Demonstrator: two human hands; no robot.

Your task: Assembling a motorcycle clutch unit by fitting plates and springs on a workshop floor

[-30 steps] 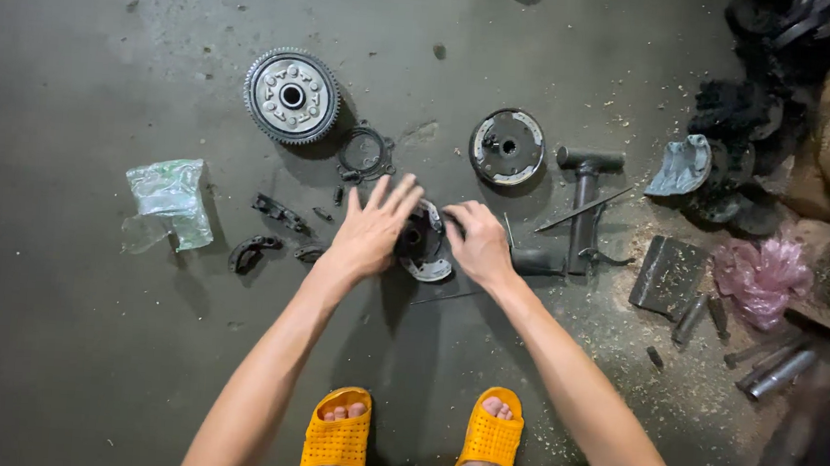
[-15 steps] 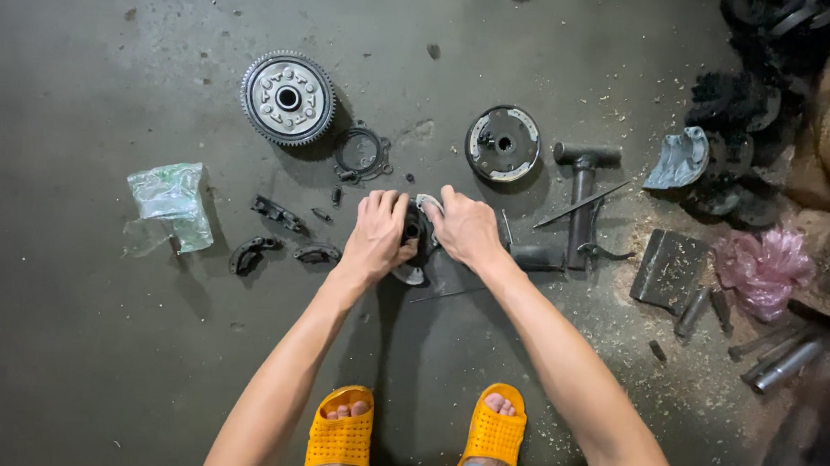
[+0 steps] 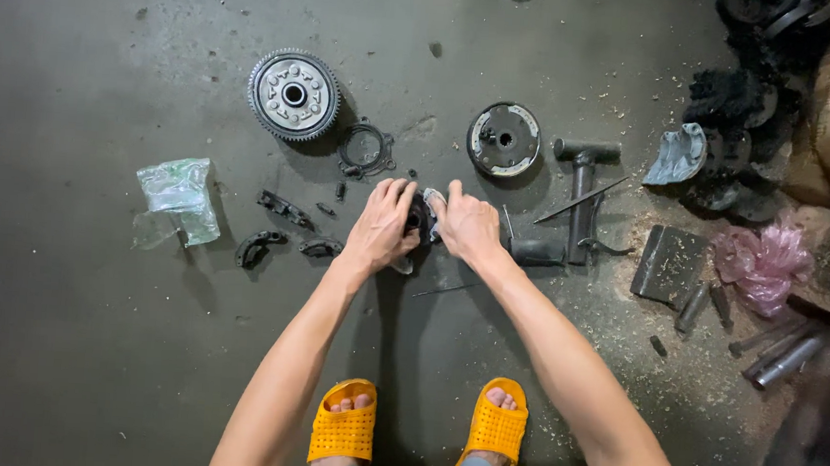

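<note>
- Both hands close on one small dark metal part with a pale grey face [image 3: 423, 212], held low over the dark concrete floor [image 3: 92, 338]; the left hand [image 3: 382, 226] cups it from the left, fingers curled over its top, and the right hand [image 3: 466, 225] clamps it from the right, thumb up.
- The part looks greasy, so a hard twist could let it slip from the grip and drop onto the floor.
- Small black curved metal pieces [image 3: 286, 227] lie loose just left of the left hand; a sliding wrist could scatter them.
- A thin dark metal rod [image 3: 442, 288] lies under the right forearm and could roll away if brushed.
- Metal shavings [image 3: 612, 303] strewn to the right could stick to the oily part, and the bare toes in orange perforated rubber slippers [image 3: 419, 433] sit directly beneath any fall.
</note>
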